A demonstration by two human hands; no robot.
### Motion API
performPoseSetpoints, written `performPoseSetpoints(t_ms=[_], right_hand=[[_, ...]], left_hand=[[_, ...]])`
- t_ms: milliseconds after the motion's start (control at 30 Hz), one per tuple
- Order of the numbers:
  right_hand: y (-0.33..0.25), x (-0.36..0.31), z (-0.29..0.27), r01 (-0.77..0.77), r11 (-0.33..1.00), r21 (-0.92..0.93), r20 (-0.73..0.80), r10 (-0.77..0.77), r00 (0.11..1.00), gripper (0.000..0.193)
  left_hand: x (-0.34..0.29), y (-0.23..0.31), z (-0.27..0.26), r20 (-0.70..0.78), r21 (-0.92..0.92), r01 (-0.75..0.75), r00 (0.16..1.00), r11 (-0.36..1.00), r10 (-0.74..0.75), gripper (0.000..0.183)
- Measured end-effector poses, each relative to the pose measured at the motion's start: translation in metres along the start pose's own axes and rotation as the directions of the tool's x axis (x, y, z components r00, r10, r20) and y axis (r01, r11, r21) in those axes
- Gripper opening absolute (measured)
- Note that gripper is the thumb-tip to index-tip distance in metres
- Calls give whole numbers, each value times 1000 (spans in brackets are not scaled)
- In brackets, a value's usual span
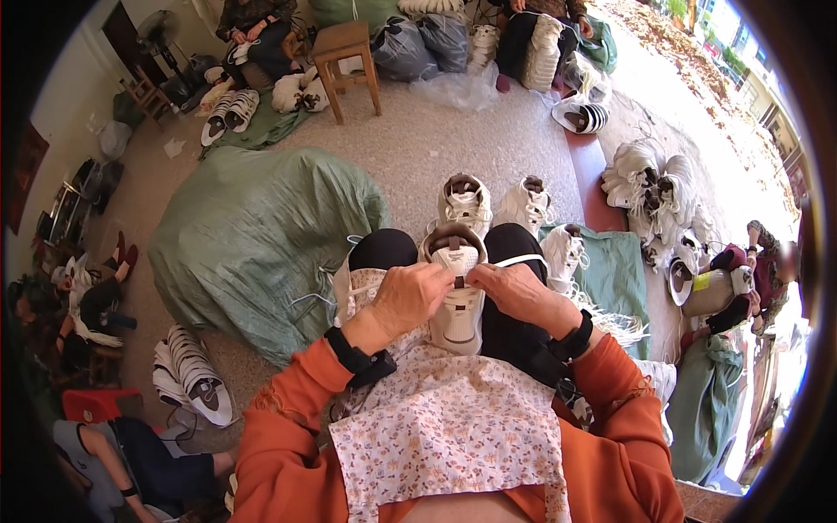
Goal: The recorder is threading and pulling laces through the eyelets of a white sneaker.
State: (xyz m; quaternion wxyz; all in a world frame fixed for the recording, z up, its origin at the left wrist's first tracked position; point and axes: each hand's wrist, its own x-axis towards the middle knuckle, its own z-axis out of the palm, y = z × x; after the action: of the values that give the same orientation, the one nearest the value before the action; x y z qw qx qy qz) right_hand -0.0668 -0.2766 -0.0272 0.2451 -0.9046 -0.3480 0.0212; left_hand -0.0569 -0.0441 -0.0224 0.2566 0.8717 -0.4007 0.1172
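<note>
While the white shoe (456, 329) sits between the two dark knees (384, 248), its toe toward the flowered apron (449, 427), the left hand (408, 296) and the right hand (516, 292) nearly meet over its tongue, the right pinching a white lace (523, 259) that trails across the knee, the left gripping the shoe at its lacing, perhaps by a strand too small to make out. Ahead, more shoes (465, 205) stand on the floor (418, 131), with a bulging green sack (253, 244) to the left and green cloth (615, 270) to the right.
</note>
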Motion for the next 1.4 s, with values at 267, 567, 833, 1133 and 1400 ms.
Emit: performPoseSetpoints(t_ms=[267,567,833,1133,1400], right_hand=[[-11,1,1,-107,994,-2,-35,107,994,14],[-10,-24,-10,-424,716,555,-71,548,833,12],[-48,-31,-27,-55,935,349,-205,134,970,17],[-102,-5,-15,189,639,746,9,-293,956,26],[-87,-25,-17,-307,553,774,439,-120,890,25]], left_hand=[[14,-5,14,103,-99,434,900,896,-424,19],[-16,-51,-35,536,-587,725,681,360,-498,20],[-53,19,-40,599,-682,605,785,411,-161,32],[-25,86,-61,625,-657,753,572,-37,531,76],[-39,77,-17,455,-650,737,575,-188,680,98]])
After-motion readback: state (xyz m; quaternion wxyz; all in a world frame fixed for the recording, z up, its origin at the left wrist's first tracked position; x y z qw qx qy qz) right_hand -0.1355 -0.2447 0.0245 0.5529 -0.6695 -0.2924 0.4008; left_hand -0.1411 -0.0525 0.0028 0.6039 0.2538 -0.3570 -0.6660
